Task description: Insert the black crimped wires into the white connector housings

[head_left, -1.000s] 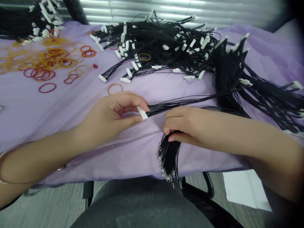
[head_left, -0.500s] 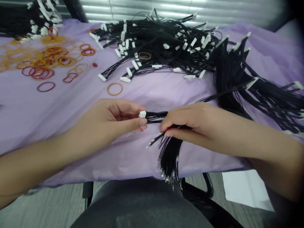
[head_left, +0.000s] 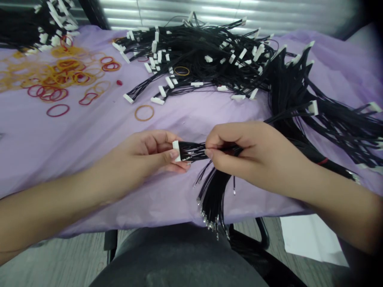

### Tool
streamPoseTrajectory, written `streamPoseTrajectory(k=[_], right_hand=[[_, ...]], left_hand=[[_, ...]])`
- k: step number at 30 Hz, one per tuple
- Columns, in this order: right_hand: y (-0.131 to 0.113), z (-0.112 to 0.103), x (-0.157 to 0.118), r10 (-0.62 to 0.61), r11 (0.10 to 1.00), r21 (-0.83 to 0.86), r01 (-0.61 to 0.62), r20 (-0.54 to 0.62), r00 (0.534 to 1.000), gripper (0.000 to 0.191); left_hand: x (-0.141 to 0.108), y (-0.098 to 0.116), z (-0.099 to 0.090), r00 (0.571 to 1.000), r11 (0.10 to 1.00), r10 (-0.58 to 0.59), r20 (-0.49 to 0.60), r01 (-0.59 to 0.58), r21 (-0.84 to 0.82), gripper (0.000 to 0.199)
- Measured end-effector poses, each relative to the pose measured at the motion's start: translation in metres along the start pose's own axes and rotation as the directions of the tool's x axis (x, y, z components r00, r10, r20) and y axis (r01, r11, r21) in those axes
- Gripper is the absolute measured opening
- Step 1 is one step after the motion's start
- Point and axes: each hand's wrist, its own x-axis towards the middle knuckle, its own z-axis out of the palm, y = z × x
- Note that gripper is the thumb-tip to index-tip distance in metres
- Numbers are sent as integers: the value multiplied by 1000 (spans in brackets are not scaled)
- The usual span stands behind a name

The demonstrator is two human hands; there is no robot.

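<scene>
Head view: left hand [head_left: 149, 153], thumb and fingers closed on white connector [head_left: 176, 150], centre; right hand [head_left: 251, 147], pinching black wires [head_left: 194, 146] beside it. Best handled connector steady, metal tips untangled. Lower centre: loose wire bundle [head_left: 214, 191], likely to snag. Upper centre: heaped harnesses [head_left: 206, 50]. Upper left: rubber bands [head_left: 70, 65], on purple-covered tabletop [head_left: 104, 127].

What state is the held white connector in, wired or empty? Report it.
Wired: black wires leave the white connector in the left hand toward the right hand.
</scene>
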Motion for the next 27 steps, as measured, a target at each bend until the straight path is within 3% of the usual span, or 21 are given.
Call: streamPoseTrajectory(k=[5,11,15,27], right_hand=[[0,3,1,29,999,-25,-30,-40,999,14],[0,6,1,-51,981,-193,31,-98,994,12],[1,8,2,-62,970,-239,40,-86,994,12],[1,7,3,-7,987,-159,-2,-53,999,14]], left_hand=[[-3,0,4,996,990,-86,-2,85,-114,9],[0,-3,5,992,964,-124,-1,121,-236,11],[1,-2,5,992,960,-124,4,121,-255,11],[-1,2,5,991,972,-131,9,131,-195,11]])
